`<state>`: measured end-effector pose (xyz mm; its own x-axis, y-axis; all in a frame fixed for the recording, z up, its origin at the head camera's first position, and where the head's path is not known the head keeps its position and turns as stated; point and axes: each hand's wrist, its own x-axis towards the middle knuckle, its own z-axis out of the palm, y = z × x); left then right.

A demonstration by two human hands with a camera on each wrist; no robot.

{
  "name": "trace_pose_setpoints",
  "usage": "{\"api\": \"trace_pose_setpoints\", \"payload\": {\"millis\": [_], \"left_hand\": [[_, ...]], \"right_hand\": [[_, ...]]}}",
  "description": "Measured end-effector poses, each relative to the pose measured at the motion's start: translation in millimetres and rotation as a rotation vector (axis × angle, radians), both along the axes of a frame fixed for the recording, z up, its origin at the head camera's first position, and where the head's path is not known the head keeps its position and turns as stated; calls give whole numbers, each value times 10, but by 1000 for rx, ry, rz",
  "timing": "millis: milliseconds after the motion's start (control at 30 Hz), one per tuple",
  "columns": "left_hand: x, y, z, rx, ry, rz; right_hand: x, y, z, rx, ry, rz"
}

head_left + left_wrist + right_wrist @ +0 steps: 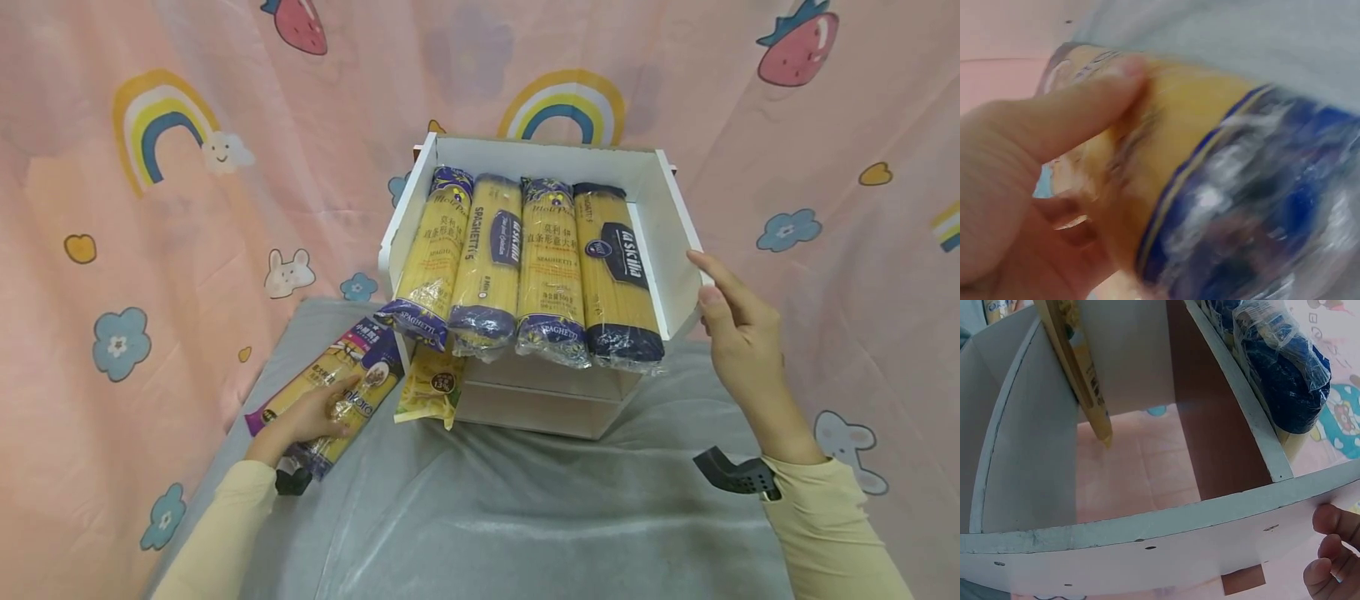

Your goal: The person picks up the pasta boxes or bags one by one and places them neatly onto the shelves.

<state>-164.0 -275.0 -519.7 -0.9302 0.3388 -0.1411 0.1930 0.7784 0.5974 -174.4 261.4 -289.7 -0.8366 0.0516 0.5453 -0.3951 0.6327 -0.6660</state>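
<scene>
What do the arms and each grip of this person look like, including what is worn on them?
The left sleeve and right sleeve are long, plain and pale cream-yellow. The right one carries a black band dotted with small holes; beside the left one's end shows a black piece, partly hidden. The left grip and right grip have no gloves.
</scene>
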Motion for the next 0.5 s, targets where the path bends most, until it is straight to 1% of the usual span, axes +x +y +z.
{"api": "trace_pose_setpoints", "payload": {"millis": [100, 167, 267, 367, 500], "left_hand": [[8, -11, 30, 36, -34, -12], [9, -13, 29, 66, -47, -19], [11, -15, 8, 117, -58, -10], [27, -25, -16, 168, -63, 24], [62, -41, -45, 223, -38, 59]], "right_hand": [[9, -7, 8, -8, 2, 3], [16, -11, 14, -14, 5, 2], [25, -18, 22, -21, 9, 0], [25, -25, 25, -21, 13, 2], [20, -25, 21, -19, 15, 8]]}}
